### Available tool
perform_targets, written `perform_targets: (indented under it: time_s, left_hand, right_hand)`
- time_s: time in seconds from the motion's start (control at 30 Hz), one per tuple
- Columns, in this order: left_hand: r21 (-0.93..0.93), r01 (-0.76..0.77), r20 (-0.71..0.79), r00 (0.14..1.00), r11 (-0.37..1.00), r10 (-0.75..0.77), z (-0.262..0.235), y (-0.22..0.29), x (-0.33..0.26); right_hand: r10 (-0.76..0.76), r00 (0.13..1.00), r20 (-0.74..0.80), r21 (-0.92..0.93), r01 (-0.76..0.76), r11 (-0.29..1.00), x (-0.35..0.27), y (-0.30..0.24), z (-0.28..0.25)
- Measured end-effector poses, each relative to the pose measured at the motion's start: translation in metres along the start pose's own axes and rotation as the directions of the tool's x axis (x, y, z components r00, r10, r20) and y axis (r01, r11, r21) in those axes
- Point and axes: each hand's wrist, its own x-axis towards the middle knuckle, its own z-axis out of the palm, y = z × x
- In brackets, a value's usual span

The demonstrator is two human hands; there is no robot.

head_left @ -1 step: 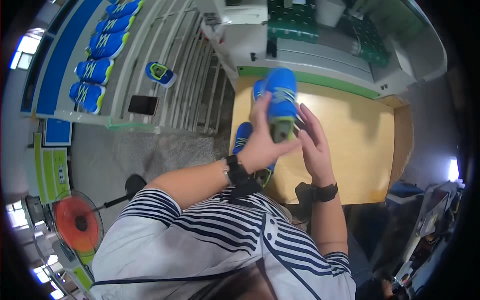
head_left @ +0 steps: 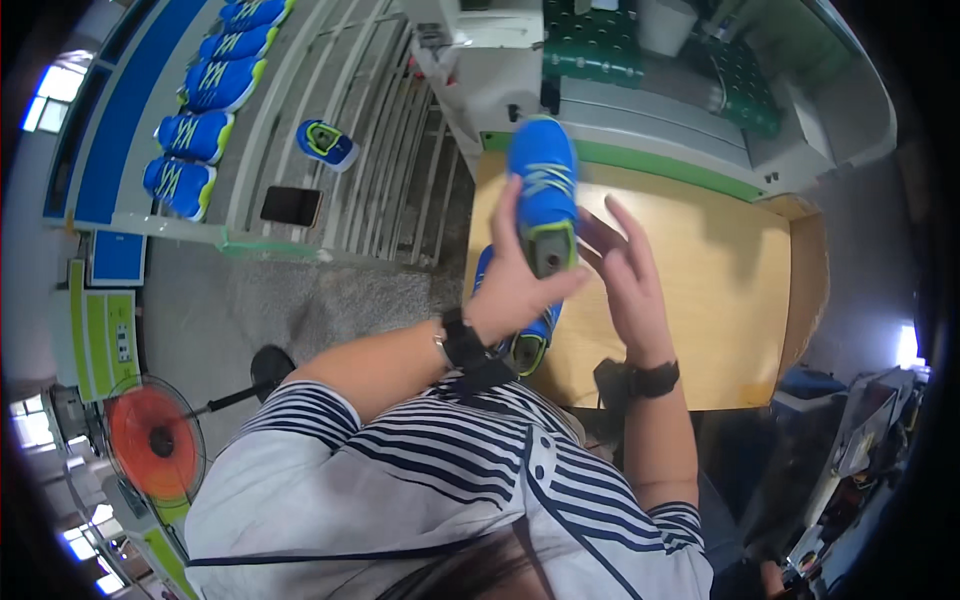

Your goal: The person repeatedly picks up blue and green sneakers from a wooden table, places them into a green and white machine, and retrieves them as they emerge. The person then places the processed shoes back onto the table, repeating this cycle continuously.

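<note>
My left hand (head_left: 522, 283) grips a blue sneaker (head_left: 546, 185) with pale yellow-green laces and collar, around its heel and side. The toe points away from me, and the grey insole shows in the opening. My right hand (head_left: 628, 290) is just right of the heel, its fingers spread and pointing forward; nothing shows in it. Whether its fingertips touch the sneaker I cannot tell. Below my left hand, a similar blue shoe (head_left: 530, 345) rests at the left side of the wooden table (head_left: 690, 290), partly covered by my hand and wrist.
On the rack at left stand several blue sneakers (head_left: 213, 85) in a row, a single blue shoe (head_left: 327, 145) and a dark phone (head_left: 291, 206). Beyond the table is a machine with a green perforated surface (head_left: 595, 60). A red fan (head_left: 155, 440) stands at lower left.
The held sneaker has shifted slightly left, along with my left hand. My right hand's fingers have moved a little away from it and spread wider.
</note>
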Motion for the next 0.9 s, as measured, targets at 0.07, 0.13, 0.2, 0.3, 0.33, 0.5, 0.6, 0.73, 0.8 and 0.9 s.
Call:
perform_targets:
  time_s: [0.07, 0.13, 0.2, 0.3, 0.33, 0.5, 0.6, 0.73, 0.8, 0.9]
  left_hand:
    - [-0.211, 0.026, -0.045, 0.998, 0.977, -0.036, -0.034, 0.005, 0.006]
    - [-0.542, 0.160, -0.026, 0.978, 0.825, -0.207, -0.051, 0.027, 0.003]
    - [-0.426, 0.140, -0.054, 0.982, 0.894, -0.179, -0.067, 0.009, 0.000]
    - [-0.356, 0.151, -0.034, 0.984, 0.922, -0.175, -0.069, 0.003, 0.003]
    - [-0.353, 0.163, -0.021, 0.983, 0.921, -0.182, -0.068, 0.002, 0.003]
    - [-0.285, 0.153, 0.123, 0.985, 0.946, -0.122, -0.054, 0.009, 0.027]
    - [-0.421, 0.148, 0.176, 0.981, 0.895, -0.079, -0.024, 0.031, 0.062]
    - [-0.262, -0.155, 0.120, 0.974, 0.953, 0.191, 0.032, 0.084, 0.128]
    - [-0.249, -0.230, 0.032, 0.969, 0.941, 0.245, 0.062, 0.101, 0.171]
    - [-0.180, -0.312, -0.214, 0.938, 0.933, 0.272, 0.098, 0.082, 0.258]
  right_hand:
    - [0.125, 0.992, -0.036, -0.203, -0.130, 0.971, 0.031, 0.004, -0.007]
    - [0.152, 0.976, -0.159, -0.616, -0.218, 0.757, 0.059, 0.049, -0.027]
    - [0.218, 0.975, -0.033, -0.610, -0.192, 0.769, 0.075, 0.092, -0.026]
    - [0.086, 0.995, -0.051, -0.735, -0.096, 0.671, 0.082, 0.150, -0.057]
    - [0.078, 0.994, -0.072, -0.766, -0.105, 0.634, 0.081, 0.151, -0.058]
    - [0.174, 0.938, -0.300, -0.280, -0.261, 0.924, 0.052, 0.059, -0.088]
    - [-0.013, 0.913, -0.407, -0.408, -0.170, 0.897, 0.027, -0.017, -0.097]
    - [-0.576, 0.732, -0.365, -0.766, 0.116, 0.633, 0.045, -0.111, -0.104]
    - [-0.731, 0.618, -0.290, -0.851, 0.182, 0.492, 0.076, -0.147, -0.120]
    - [-0.817, 0.549, -0.176, -0.952, 0.114, 0.283, 0.149, -0.168, -0.173]
